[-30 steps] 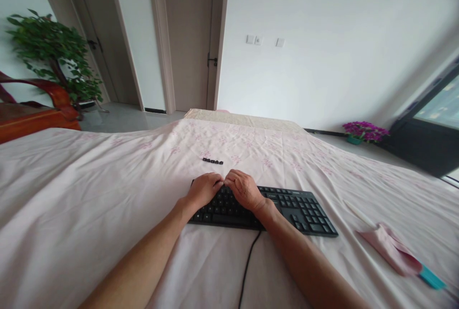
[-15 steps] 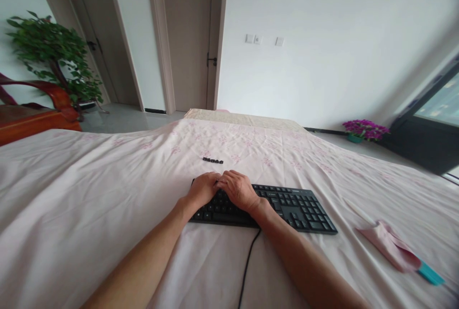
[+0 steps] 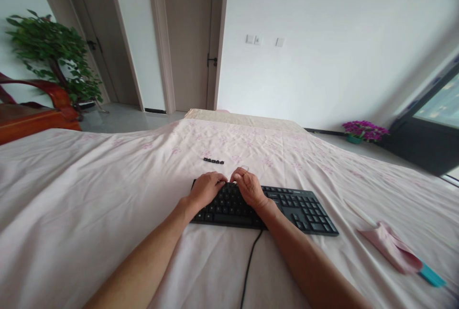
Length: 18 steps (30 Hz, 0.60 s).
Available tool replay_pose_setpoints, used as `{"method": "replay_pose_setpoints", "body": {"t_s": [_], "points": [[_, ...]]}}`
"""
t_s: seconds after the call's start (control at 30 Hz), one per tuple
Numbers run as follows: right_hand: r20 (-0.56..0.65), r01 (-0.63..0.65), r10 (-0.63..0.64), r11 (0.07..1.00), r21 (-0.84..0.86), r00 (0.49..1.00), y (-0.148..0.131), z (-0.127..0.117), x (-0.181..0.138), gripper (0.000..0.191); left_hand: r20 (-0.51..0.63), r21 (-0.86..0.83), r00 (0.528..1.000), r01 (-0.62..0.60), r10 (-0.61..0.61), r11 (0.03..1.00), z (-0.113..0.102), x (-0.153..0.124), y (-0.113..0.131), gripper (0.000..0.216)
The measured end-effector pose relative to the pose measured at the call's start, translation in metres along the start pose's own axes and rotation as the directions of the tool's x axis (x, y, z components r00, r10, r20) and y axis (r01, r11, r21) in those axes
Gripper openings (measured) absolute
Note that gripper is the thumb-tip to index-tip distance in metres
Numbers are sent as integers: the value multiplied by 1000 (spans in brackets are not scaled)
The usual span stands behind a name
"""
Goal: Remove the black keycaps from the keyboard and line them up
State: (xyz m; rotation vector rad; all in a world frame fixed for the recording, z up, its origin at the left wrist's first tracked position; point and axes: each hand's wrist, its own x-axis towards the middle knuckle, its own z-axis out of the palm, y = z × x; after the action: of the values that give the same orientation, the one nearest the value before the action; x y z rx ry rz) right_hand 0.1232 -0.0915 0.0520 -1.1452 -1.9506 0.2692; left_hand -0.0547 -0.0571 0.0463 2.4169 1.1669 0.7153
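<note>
A black full-size keyboard (image 3: pixel 311 208) lies on the pink flowered cloth, its cable running toward me. My left hand (image 3: pixel 208 188) rests over the keyboard's upper left, its fingers drawn together near the top key rows; what its fingertips hold, if anything, is too small to make out. Just right of it, my right hand (image 3: pixel 249 187) is closed with its fingertips pointing at the left hand's. A thin wire loop, like a keycap puller (image 3: pixel 245 167), sticks out beyond its curled fingers. Several small black keycaps (image 3: pixel 213 160) stand in a row behind the keyboard.
A pink cloth pouch (image 3: pixel 390 247) with a turquoise object (image 3: pixel 432 275) poking out lies to the right on the flowered cloth (image 3: pixel 125 194). Further off are a wooden chair (image 3: pixel 43 103), a leafy plant (image 3: pixel 53 50) and purple flowers (image 3: pixel 366 129).
My hands, touching half a second ago, have moved slightly apart. The right hand has shifted right and turned, bringing the wire loop into sight. More of the keys show between the hands.
</note>
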Motion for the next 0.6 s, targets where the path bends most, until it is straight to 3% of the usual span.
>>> {"method": "replay_pose_setpoints", "body": {"t_s": [0.17, 0.33, 0.6], "points": [[-43, 13, -11, 998, 57, 999, 0, 0, -2, 31, 14, -42, 999, -30, 30, 999, 5, 4, 11, 19], [-61, 38, -33, 996, 77, 998, -2, 0, -5, 30, 8, -36, 998, 68, -68, 997, 13, 7, 22, 19], [-145, 41, -28, 996, 83, 989, -3, -2, -9, 31, -10, -102, 999, 44, -45, 994, 15, 6, 20, 22]]}}
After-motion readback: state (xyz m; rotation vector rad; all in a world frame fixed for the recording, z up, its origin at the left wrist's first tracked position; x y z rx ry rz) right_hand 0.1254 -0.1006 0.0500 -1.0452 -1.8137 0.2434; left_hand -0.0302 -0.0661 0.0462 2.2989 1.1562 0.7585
